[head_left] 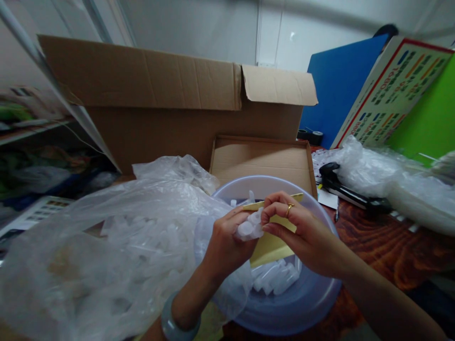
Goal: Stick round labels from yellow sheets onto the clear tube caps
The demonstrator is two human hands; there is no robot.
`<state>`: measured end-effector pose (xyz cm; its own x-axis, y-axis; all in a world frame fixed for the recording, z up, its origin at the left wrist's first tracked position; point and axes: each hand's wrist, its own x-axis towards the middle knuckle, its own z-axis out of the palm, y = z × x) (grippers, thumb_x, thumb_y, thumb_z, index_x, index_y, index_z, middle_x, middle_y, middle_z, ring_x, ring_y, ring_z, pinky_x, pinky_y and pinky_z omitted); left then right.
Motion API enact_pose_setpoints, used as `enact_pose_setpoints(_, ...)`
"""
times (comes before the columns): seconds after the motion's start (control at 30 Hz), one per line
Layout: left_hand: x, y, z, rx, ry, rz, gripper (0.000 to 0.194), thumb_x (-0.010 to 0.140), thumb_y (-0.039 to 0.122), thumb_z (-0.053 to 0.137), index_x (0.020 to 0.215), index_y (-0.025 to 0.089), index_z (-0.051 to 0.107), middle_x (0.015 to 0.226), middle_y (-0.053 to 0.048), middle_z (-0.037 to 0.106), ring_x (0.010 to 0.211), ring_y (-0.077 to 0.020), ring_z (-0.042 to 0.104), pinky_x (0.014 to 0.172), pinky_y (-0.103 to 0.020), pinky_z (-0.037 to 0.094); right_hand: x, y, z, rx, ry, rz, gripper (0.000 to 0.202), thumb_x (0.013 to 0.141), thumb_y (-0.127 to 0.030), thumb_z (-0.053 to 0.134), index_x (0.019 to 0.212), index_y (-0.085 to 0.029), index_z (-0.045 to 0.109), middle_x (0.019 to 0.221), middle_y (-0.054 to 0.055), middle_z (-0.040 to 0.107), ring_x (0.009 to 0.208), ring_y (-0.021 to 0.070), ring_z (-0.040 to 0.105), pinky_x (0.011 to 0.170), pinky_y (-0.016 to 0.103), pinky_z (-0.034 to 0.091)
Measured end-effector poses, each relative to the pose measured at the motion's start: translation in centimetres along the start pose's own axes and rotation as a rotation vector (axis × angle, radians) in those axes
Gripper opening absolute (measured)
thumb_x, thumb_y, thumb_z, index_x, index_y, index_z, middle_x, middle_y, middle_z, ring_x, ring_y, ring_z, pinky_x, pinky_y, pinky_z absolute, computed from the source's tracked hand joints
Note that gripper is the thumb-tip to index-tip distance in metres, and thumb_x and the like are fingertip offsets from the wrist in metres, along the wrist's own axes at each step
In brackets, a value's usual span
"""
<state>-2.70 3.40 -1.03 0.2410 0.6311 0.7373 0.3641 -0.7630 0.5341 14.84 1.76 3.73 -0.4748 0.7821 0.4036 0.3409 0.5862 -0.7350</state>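
Several small, frosted-white plastic pieces (250,227) sit bunched in the left hand (229,239), its fingers curled around them. The right hand (296,225) is narrowed, thumb and forefinger bent together at the bunch's three o'clock side; whether they grip a piece cannot be told. Both hands are above a round, translucent lilac plastic basin (329,296), whose near rim leaves clear room toward five and six o'clock.

Taking the basin as the dial's centre, a large, crumpled clear plastic bag (117,265) crowds nine o'clock and overlaps the rim. At twelve, a shallow brown cardboard tray (263,158) stands close behind, before a tall brown cardboard box (170,125). Dark-red wood-grain worktop (373,241) lies bare at three o'clock; a long black tool (350,192) bounds it at two.

A flat, pale-yellow sheet (270,246) shows behind the hands, its middle covered, so what supports it is unclear. More white plastic tubes (275,277) lie in the basin below, partly hidden by the sheet. The bag's contents are blurred through its film, and both forearms are cut off at the lower edges.
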Motion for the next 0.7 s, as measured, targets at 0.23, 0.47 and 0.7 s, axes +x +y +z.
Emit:
enact_pose_setpoints(0.23, 0.0, -0.3, -0.1, 0.036, -0.003, 0.023, 0.008, 0.081, 0.012, 0.065, 0.087, 0.015, 0.066, 0.096, -0.006, 0.073, 0.091, -0.0153, 0.069, 0.083, -0.023, 0.055, 0.0, 0.2, 0.8, -0.071, 0.087, -0.005, 0.01, 0.09, -0.013, 0.06, 0.093, -0.022, 0.056, 0.107, 0.001, 0.051, 0.108, 0.0141, 0.05, 0.096, 0.03, 0.036)
enact_pose_setpoints(0.47, -0.1, -0.3, 0.0, 0.087, -0.009, 0.014, 0.009, 0.08, 0.007, 0.061, 0.078, 0.016, 0.064, 0.082, -0.005, 0.071, 0.082, -0.0166, 0.069, 0.08, -0.027, 0.057, 0.8, 1.1, -0.4, -0.285, 0.324, -0.094, 0.009, 0.09, -0.02, 0.061, 0.097, -0.021, 0.056, 0.095, 0.003, 0.059, 0.093, 0.0185, 0.057, 0.084, 0.033, 0.044)
enact_pose_setpoints(0.7, -0.3, -0.5, 0.1, 0.052, -0.029, 0.034, 0.017, 0.079, 0.004, 0.062, 0.091, 0.016, 0.066, 0.098, -0.006, 0.073, 0.094, -0.0159, 0.068, 0.09, -0.027, 0.055, 1.3, 2.4, -0.3, -0.544, 0.282, -0.112, 0.007, 0.092, -0.014, 0.059, 0.094, -0.021, 0.059, 0.1, 0.004, 0.063, 0.098, 0.0201, 0.058, 0.086, 0.034, 0.038)
